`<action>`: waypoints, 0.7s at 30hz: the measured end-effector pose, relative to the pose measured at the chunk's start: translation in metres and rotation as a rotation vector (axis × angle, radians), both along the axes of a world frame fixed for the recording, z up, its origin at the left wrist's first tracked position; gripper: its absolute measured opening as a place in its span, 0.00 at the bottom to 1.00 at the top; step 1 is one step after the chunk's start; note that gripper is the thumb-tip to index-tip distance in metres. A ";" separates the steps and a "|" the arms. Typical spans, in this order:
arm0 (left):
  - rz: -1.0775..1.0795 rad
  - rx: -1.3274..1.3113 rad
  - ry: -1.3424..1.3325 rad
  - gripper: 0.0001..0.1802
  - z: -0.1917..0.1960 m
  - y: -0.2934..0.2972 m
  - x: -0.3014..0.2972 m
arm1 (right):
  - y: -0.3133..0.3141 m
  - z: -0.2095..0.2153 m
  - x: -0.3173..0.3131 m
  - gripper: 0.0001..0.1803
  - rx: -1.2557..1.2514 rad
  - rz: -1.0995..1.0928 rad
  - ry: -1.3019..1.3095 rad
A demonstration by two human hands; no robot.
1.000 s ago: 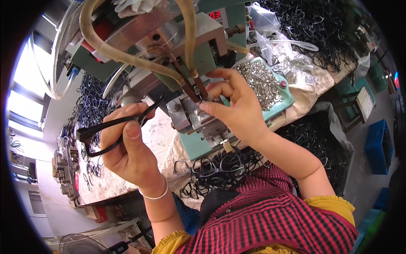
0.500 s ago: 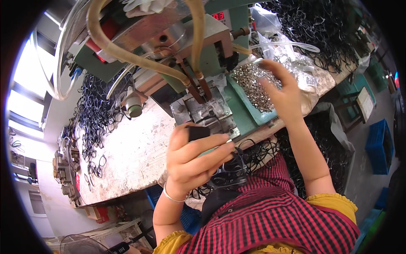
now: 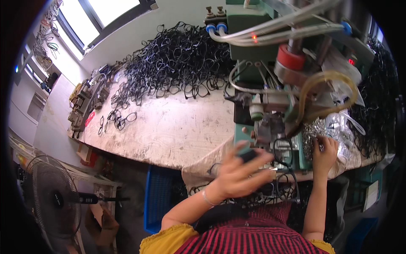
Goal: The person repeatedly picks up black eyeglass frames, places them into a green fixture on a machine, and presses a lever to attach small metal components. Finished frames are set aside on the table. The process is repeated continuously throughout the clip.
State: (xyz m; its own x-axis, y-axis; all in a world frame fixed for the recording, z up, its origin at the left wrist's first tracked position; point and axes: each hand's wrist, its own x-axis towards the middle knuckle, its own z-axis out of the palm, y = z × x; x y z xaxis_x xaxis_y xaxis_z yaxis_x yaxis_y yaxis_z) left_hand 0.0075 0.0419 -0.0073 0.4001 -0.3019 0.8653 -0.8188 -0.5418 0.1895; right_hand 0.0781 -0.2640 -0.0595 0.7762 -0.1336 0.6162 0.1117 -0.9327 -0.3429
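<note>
The left hand (image 3: 239,173), blurred, hovers with fingers spread before the green machine (image 3: 270,106), a dark piece at the fingertips; whether it is gripped I cannot tell. The right hand (image 3: 325,151) digs curled fingers into small metal parts (image 3: 311,131). A large heap of black eyeglass frames (image 3: 177,59) waits on the desk (image 3: 169,131), so much work seems left.

Two hands, left (image 3: 237,175) and right (image 3: 325,149); one green machine (image 3: 270,51); one fan (image 3: 53,199); countless black eyeglass frames (image 3: 177,63) beyond them.

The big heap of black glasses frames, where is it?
In the head view, the heap of black frames lies at the table's far edge, left of the green machine, below the window.
</note>
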 end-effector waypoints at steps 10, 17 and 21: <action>1.070 -0.073 0.646 0.28 -0.066 0.257 0.275 | 0.008 -0.011 0.008 0.08 0.025 -0.009 -0.075; 1.109 0.092 0.823 0.23 -0.111 0.274 0.292 | 0.008 -0.013 0.005 0.13 0.143 -0.009 -0.093; 0.995 0.068 0.766 0.20 -0.128 0.266 0.239 | 0.005 -0.012 0.003 0.09 0.152 0.040 -0.070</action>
